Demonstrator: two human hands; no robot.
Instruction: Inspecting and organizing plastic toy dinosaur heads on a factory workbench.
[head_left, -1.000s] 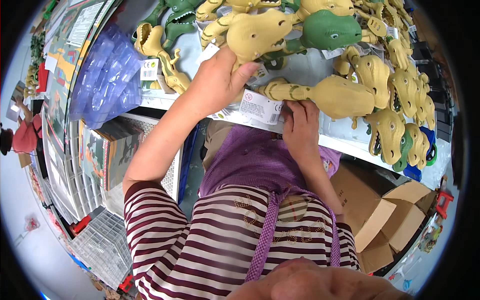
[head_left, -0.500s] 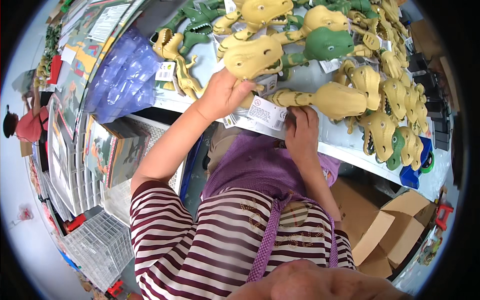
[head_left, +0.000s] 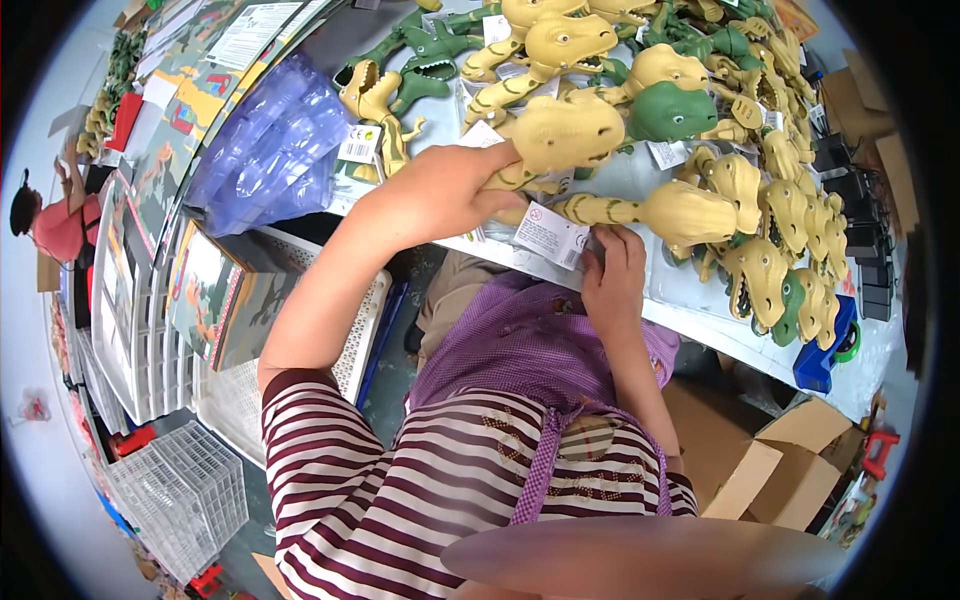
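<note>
My left hand (head_left: 435,195) is closed around the body of a yellow toy dinosaur with a green-striped neck, its head (head_left: 568,133) pointing right. A white printed tag (head_left: 551,236) hangs by the table edge, just below that hand. My right hand (head_left: 614,285) is at the same edge with its fingers bent and closed at the tag's right side; the fingertips are partly hidden. Right of the tag lies another yellow toy dinosaur (head_left: 690,213), its striped tail toward my hands. A green dinosaur head (head_left: 673,110) is behind it.
Many yellow and green dinosaurs cover the table (head_left: 680,308). Clear blue-tinted plastic trays (head_left: 268,150) and printed cartons (head_left: 215,300) are at left. White crates (head_left: 180,495) stand on the floor. An opened cardboard box (head_left: 790,470) is at lower right. Another person (head_left: 68,220) is far left.
My left hand and the dinosaur it holds have moved right and slightly nearer. My right hand has shifted slightly down, still beside the tag. The view has tilted a little.
</note>
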